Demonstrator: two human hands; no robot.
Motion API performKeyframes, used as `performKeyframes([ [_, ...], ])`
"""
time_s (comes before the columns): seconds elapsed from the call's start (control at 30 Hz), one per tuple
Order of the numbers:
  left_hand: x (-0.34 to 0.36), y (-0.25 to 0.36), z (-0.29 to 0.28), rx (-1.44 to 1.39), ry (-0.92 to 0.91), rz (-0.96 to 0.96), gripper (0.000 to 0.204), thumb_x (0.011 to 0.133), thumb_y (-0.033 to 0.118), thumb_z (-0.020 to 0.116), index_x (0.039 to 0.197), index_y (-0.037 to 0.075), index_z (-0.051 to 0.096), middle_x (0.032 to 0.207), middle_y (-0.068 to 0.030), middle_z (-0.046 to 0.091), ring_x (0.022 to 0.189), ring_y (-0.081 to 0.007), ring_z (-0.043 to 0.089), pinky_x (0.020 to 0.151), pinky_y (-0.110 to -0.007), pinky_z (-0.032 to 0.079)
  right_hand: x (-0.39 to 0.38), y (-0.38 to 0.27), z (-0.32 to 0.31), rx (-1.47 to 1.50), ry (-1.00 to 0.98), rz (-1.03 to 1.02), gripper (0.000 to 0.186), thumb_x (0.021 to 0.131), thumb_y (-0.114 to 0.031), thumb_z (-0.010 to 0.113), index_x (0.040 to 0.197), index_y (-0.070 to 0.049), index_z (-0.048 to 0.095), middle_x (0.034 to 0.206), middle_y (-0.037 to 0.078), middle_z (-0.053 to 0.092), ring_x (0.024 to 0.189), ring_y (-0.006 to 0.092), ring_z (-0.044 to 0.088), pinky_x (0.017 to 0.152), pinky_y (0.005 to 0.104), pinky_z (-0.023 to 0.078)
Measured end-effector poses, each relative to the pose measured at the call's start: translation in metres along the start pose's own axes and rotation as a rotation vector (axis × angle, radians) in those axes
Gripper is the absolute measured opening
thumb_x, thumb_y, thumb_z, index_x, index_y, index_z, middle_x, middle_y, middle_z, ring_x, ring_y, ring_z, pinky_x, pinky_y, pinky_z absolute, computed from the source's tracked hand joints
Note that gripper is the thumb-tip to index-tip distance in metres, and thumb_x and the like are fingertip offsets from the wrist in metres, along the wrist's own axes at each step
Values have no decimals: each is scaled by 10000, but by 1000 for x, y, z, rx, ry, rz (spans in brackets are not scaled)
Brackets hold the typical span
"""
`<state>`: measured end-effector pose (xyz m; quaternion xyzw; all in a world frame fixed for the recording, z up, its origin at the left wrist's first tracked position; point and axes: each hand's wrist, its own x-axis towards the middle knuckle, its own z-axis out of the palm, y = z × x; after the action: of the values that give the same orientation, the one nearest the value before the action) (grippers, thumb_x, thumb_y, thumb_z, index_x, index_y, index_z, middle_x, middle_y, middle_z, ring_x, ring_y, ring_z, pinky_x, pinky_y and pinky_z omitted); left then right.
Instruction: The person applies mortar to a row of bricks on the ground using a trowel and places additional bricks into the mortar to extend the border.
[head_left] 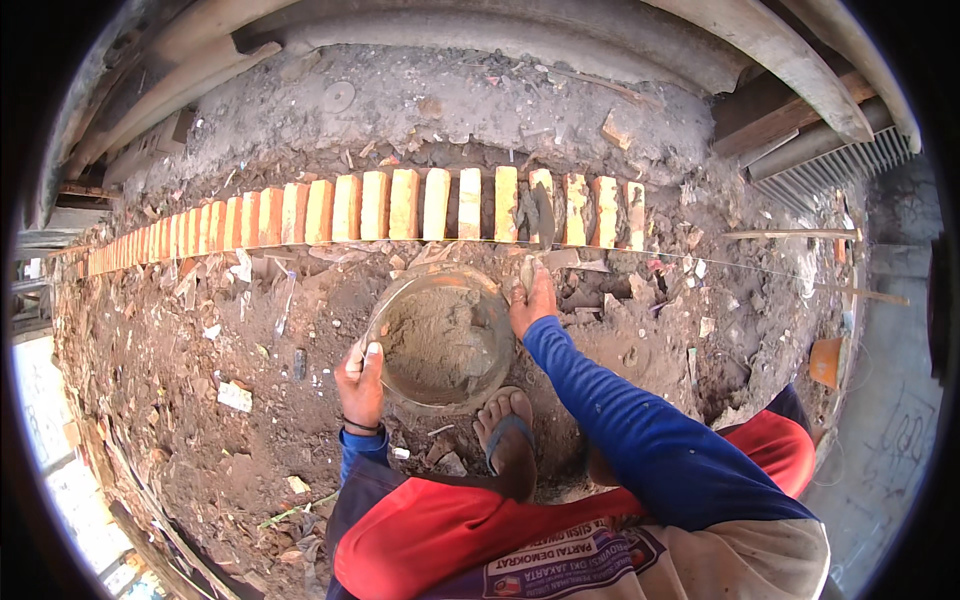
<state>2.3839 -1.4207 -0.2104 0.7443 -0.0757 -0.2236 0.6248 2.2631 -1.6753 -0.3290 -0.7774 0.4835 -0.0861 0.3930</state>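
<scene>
A round basin (372,350) of grey-brown wet mortar (440,340) sits on the dirt right in front of my feet. My left hand (361,383) grips its left rim, thumb on top. My right hand (533,300), just past the basin's right side, is closed round the handle of a trowel (541,215). The dark blade points away from me and lies over or between the orange bricks (506,205) towards the row's right end. Mortar shows on several bricks there. My fingers hide most of the handle.
The brick row curves off to the far left, with a taut string (700,262) along its near side. Debris litters the soil. A stick (790,234) and a terracotta-coloured pot (826,362) are at right. Curved roofing sheets (480,50) lie beyond the row.
</scene>
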Motion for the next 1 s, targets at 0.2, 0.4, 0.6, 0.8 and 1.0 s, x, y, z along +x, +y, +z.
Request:
performKeyframes([
  [0.2, -2, 5, -1, 50, -18, -13, 264, 971, 106, 573, 1183, -30, 651, 1027, 14, 641, 924, -66, 519, 830, -220, 413, 27, -7, 11, 25, 27, -43, 597, 915, -186, 565, 1386, 116, 356, 1399, 339, 408, 1306, 468, 402, 1107, 436, 334],
  [0.4, 2, 8, 3, 42, 6, 6, 252, 970, 111, 576, 1160, -34, 655, 1001, 19, 630, 905, -65, 506, 807, -221, 414, 22, -12, -10, 0, -101, -24, 573, 914, -162, 573, 1385, 88, 364, 1281, 332, 526, 1209, 454, 508, 1038, 451, 398],
  [0.6, 0, 16, -1, 48, 50, 2, 255, 964, 126, 599, 1146, -44, 656, 944, 32, 624, 854, -49, 500, 759, -214, 416, 14, -11, -120, -37, -231, -553, 523, 903, -137, 575, 1382, -11, 409, 1232, 274, 564, 1084, 433, 598, 924, 437, 478],
  [0.8, 9, 26, -11, 156, -16, -10, 309, 977, 159, 592, 1210, -38, 638, 931, 59, 605, 841, -44, 477, 756, -212, 402, 33, -33, -176, -692, -738, -1029, 443, 939, -330, 561, 1302, -80, 522, 1107, 184, 599, 942, 360, 641, 841, 458, 513],
  [1.0, 8, 20, -12, 207, 11, 127, 292, 976, 155, 595, 1196, -28, 650, 883, 64, 580, 811, -41, 462, 730, -213, 401, -27, -72, -61, -739, -922, -725, 496, 984, -371, 463, 1347, -35, 454, 1000, 221, 664, 939, 385, 653, 851, 478, 492],
])
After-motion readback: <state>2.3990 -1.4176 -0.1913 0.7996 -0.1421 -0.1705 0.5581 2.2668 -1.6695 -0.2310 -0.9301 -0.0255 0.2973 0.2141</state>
